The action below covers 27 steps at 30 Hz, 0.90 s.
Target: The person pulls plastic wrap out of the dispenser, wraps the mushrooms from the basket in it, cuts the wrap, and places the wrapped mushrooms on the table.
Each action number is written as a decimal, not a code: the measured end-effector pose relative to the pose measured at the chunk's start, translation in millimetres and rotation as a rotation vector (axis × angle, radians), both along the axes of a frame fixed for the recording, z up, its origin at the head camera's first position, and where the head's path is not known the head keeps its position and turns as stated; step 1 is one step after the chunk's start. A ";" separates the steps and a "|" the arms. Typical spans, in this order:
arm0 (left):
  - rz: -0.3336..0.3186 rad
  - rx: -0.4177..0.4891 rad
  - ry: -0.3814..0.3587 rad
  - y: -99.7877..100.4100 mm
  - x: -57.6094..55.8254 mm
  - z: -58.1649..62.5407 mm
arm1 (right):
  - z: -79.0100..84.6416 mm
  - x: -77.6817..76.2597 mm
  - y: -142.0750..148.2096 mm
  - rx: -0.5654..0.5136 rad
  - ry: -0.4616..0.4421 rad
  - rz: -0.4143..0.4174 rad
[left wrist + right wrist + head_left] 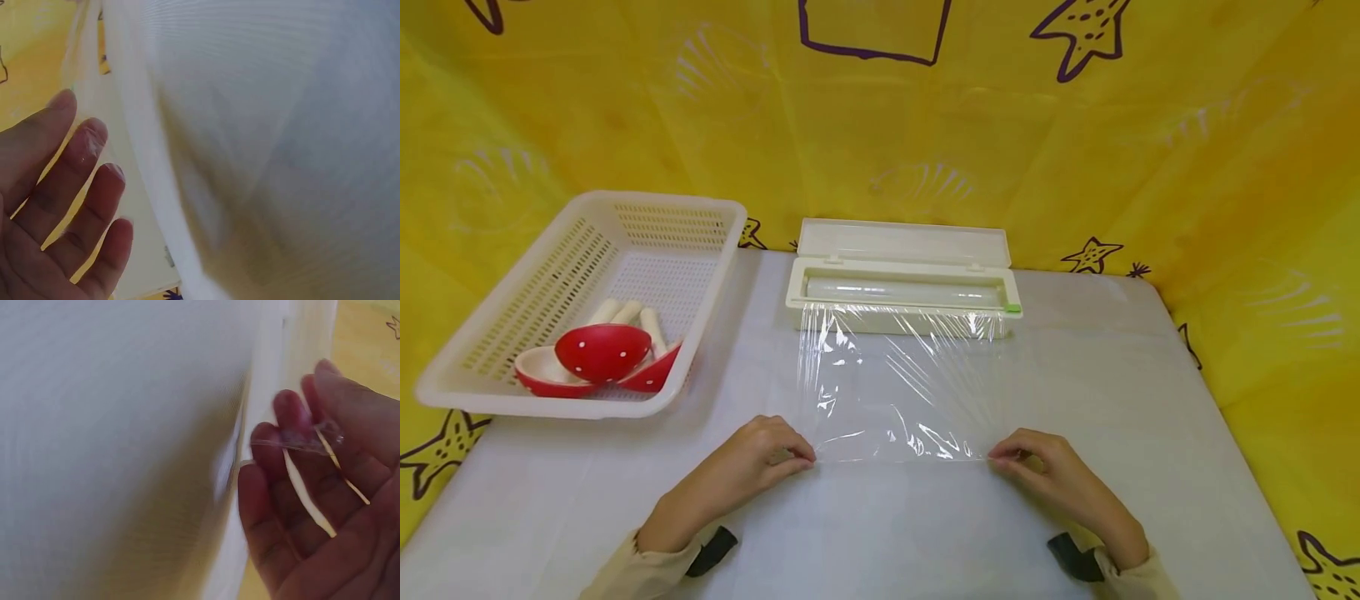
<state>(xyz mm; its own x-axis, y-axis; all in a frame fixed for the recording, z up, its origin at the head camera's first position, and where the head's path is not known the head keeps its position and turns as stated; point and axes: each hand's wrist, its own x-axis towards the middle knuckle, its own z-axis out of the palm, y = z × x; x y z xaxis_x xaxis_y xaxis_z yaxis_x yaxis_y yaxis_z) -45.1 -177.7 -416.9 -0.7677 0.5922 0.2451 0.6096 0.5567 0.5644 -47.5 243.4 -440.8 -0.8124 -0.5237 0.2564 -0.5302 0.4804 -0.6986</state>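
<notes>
A clear sheet of plastic wrap (902,387) stretches from the roll (895,292) inside a cream dispenser box (792,293) over the box's front toward me. My left hand (748,462) pinches its near left corner between thumb and fingers. The near right corner is pinched by my right hand (1060,475). Between both hands the sheet's near edge runs nearly straight. Bits of film show at the fingertips (90,144) in the left wrist view, and crumpled wrap (331,436) crosses the right fingers in the right wrist view. The box's lid (902,242) stands raised at the back.
A white perforated basket (715,283) stands at the left, holding several red spoons (602,352) with white dots and pale handles. A green piece (1012,308) sits at the box's right front corner. Yellow patterned cloth (880,125) hangs behind the white-covered table (1120,375).
</notes>
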 end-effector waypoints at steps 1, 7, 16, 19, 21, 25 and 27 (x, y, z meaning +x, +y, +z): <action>0.000 -0.012 -0.024 0.0 -0.2 -0.3 | -0.4 -0.2 0.0 0.000 -0.016 0.002; 0.008 -0.078 -0.134 1.0 -0.9 -0.1 | -1.0 -0.9 0.3 0.022 -0.105 -0.004; -0.003 -0.143 -0.206 1.6 -1.4 -0.2 | -1.1 -1.8 0.9 0.059 -0.136 -0.013; -0.014 -0.165 -0.210 1.8 -1.2 2.2 | -1.6 -2.2 -0.2 0.054 -0.120 -0.005; -0.016 -0.176 -0.216 1.9 -1.0 4.6 | -1.6 -2.6 -1.4 0.050 -0.104 0.004; -0.001 -0.177 -0.261 1.7 -1.1 9.7 | -0.6 -3.7 -4.6 0.055 -0.066 0.020; 0.020 -0.174 -0.279 1.3 -0.9 12.4 | 0.0 -4.2 -6.0 0.058 -0.053 0.024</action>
